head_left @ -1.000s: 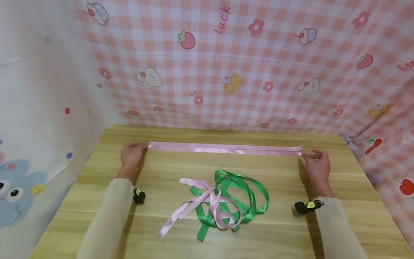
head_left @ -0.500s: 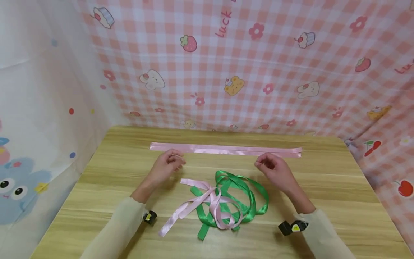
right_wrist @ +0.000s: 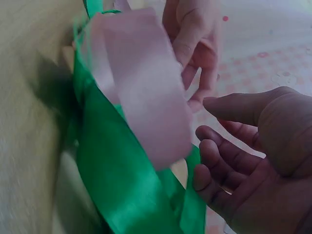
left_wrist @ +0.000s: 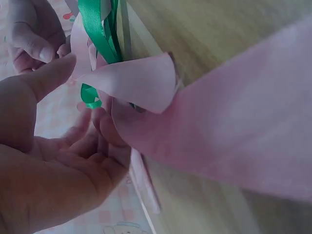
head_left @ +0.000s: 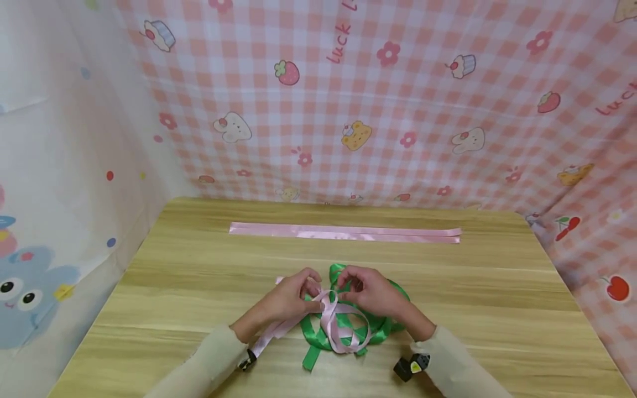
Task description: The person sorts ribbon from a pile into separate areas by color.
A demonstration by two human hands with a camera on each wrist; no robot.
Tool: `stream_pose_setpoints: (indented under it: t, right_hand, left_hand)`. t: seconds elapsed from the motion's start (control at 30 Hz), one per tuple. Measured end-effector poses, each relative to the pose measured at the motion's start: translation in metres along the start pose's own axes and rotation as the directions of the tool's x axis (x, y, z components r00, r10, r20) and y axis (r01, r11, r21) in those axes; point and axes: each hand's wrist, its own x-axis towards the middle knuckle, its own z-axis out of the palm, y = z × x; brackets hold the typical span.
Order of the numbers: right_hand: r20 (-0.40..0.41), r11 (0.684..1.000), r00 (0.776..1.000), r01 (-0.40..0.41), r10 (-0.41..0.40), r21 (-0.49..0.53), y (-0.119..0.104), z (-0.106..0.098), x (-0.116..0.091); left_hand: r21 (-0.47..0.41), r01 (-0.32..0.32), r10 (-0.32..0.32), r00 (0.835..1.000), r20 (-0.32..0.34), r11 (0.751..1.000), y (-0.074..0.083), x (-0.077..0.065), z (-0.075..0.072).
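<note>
A tangle of pink ribbon (head_left: 327,320) and green ribbon (head_left: 312,358) lies on the wooden table near its front. Over its left part is my left hand (head_left: 293,296), fingers loosely bent beside the pink loops, with a gap between thumb and fingertips in the left wrist view. Facing it from the other side, my right hand (head_left: 370,293) hovers at the top of the pile. In the right wrist view its thumb and fingers stand apart, close to the pink loop (right_wrist: 146,83) and green band (right_wrist: 112,161). Neither hand visibly grips ribbon.
Two pink ribbon strips (head_left: 343,232) lie straight and side by side along the back of the wooden table (head_left: 149,298). A pink checked cloth (head_left: 318,110) hangs behind the table, and a white printed cloth (head_left: 59,166) hangs at the left.
Both hands have left the ends of the straight pink strips and come inward and toward the front, over the ribbon tangle. The strips stay flat at the back.
</note>
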Motion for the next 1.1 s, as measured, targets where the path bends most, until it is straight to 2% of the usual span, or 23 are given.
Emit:
stream_pose_setpoints:
  t: [0.1,0.23,0.33,0.47,0.57,0.7,0.87,0.97,1.1]
  right_hand:
    - [0.035,1.000,0.999,-0.005,0.005,-0.009,0.000,0.006,0.003]
    - [0.057,1.000,0.998,-0.024,0.025,-0.005,0.000,0.013,0.007]
    - [0.058,0.999,0.998,-0.032,0.030,0.028,-0.001,0.016,0.009]
    - [0.091,0.991,0.996,-0.036,0.024,0.127,-0.004,0.018,0.012]
    - [0.130,0.972,0.991,-0.024,-0.007,0.236,-0.006,0.018,0.013]
    - [0.144,0.923,0.983,0.052,-0.114,0.380,-0.011,0.017,0.013]
    - [0.165,0.845,0.961,0.104,-0.220,0.524,-0.018,0.014,0.008]
    - [0.172,0.799,0.954,0.101,-0.248,0.593,-0.023,0.011,0.003]
    - [0.147,0.713,0.939,0.129,-0.312,0.690,-0.027,0.004,-0.003]
  left_hand:
    - [-0.062,0.044,-0.043,0.999,0.022,0.997,-0.002,0.000,0.001]
    - [-0.172,0.048,-0.045,0.999,0.027,0.984,-0.005,-0.001,-0.001]
    - [-0.222,0.036,-0.029,0.999,0.035,0.974,-0.006,-0.002,-0.003]
    - [-0.286,0.020,0.003,0.997,0.079,0.958,-0.002,-0.004,-0.010]
    - [-0.344,-0.002,0.050,0.990,0.133,0.939,0.003,-0.006,-0.018]
    - [-0.387,-0.058,0.143,0.971,0.193,0.920,0.013,-0.011,-0.031]
    - [-0.379,-0.144,0.237,0.948,0.211,0.914,0.029,-0.016,-0.043]
    - [-0.384,-0.162,0.259,0.941,0.216,0.909,0.036,-0.018,-0.048]
    - [-0.411,-0.170,0.269,0.943,0.195,0.896,0.042,-0.023,-0.054]
